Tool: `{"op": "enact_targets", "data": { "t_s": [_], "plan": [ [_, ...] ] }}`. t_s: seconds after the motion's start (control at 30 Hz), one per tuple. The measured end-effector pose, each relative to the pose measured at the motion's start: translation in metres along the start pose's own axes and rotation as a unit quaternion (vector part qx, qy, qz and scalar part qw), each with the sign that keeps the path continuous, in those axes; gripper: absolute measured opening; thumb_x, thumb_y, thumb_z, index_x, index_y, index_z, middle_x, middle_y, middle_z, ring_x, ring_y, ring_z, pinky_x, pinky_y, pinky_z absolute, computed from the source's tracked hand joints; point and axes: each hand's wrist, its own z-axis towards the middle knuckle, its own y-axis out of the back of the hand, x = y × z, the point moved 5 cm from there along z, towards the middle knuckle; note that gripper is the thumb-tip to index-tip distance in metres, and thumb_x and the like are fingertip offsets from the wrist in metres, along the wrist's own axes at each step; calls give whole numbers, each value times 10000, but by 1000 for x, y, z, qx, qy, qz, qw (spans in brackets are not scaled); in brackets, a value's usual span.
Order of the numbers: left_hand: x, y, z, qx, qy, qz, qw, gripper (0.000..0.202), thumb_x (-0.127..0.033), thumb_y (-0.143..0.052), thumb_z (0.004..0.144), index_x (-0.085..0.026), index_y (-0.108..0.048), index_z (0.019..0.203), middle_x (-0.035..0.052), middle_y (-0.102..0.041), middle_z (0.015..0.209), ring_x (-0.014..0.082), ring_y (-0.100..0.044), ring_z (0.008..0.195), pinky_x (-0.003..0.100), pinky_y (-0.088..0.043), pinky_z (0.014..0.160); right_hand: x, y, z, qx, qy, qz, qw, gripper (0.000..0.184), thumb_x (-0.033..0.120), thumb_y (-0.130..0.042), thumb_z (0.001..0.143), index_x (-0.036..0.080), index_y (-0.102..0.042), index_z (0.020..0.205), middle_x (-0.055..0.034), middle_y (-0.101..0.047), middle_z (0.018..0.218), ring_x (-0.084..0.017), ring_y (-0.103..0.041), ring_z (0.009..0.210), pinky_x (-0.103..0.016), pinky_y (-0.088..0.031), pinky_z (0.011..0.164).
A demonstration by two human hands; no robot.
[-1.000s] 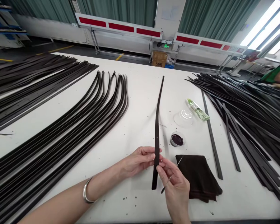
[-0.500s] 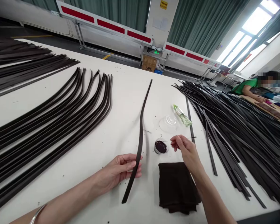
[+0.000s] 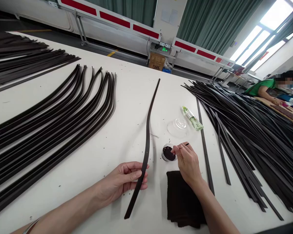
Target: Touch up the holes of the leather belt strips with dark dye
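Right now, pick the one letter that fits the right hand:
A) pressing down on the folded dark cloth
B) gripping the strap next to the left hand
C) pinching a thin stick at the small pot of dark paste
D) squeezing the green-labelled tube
C: the right hand pinches a thin stick, with its fingertips at the rim of the small pot of dark paste.

A thin silver bangle (image 3: 30, 226) circles the left forearm (image 3: 63, 208); the right forearm (image 3: 216, 208) is bare.
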Motion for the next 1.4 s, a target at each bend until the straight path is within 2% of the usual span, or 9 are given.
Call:
{"op": "enact_targets", "data": {
  "t_s": [0.37,0.53,0.6,0.7,0.83,1.0,1.13,1.23,1.4],
  "plan": [
    [-1,-1,-2,-15,14,4,1000,207,-222,-744,814,-165,-732,1012,47,-681,887,165,-654,820,373,-574,874,-3,-5,-2,0,-6,10,1000,318,305,-400,999,219,-609,775,-32,-639,743,-178,-543,765,-322,-448,694],
    [0,1,-1,-20,11,0,1000,205,-210,-767,789,-175,-738,989,47,-700,890,179,-669,832,396,-573,884,2,13,-4,-60,-55,36,996,357,353,-367,1005,207,-604,781,-39,-638,747,-176,-568,765,-332,-470,720],
    [1,1,-1,-15,11,-6,1000,212,-204,-776,778,-177,-741,985,47,-703,890,181,-669,843,410,-567,900,2,20,-5,-87,-129,94,983,383,391,-371,1002,193,-620,789,-42,-648,780,-159,-587,736,-311,-486,700],
    [1,0,-1,-9,9,-13,1000,227,-199,-788,764,-177,-743,985,46,-704,892,179,-665,848,427,-556,922,2,20,-8,-102,-242,232,937,413,471,-429,968,178,-639,768,-40,-642,764,-149,-595,704,-288,-503,675],
    [-1,-3,-2,5,-2,-18,1000,235,-182,-780,769,-162,-737,999,56,-698,897,180,-658,863,437,-546,931,12,7,-10,-89,-268,331,900,411,494,-474,942,163,-634,759,-52,-627,736,-158,-594,687,-292,-507,647],
    [1,-5,-2,31,-9,-27,999,228,-167,-763,780,-159,-723,1005,70,-701,917,190,-668,869,453,-536,932,36,-1,-18,-87,-200,259,941,395,417,-405,985,179,-622,756,-37,-638,730,-154,-606,691,-301,-500,677],
    [4,-5,-1,41,-16,-35,998,212,-165,-744,796,-153,-714,1005,70,-700,929,194,-666,885,474,-532,936,59,-4,-23,-49,-51,203,977,345,261,-341,1006,198,-599,787,-27,-637,740,-147,-599,703,-311,-471,672],
    [4,-5,-1,53,-21,-36,998,216,-147,-715,820,-142,-700,1036,70,-693,914,190,-658,888,487,-528,944,71,-6,-25,-27,42,194,980,292,151,-336,984,200,-593,854,-32,-643,756,-152,-594,716,-323,-468,662],
    [4,-6,-1,59,-17,-34,998,229,-125,-689,837,-136,-690,1066,72,-682,913,182,-649,896,479,-532,950,79,-9,-26,-21,101,189,977,269,57,-352,942,205,-574,911,-28,-649,768,-155,-598,724,-330,-481,660]
  ]
}}
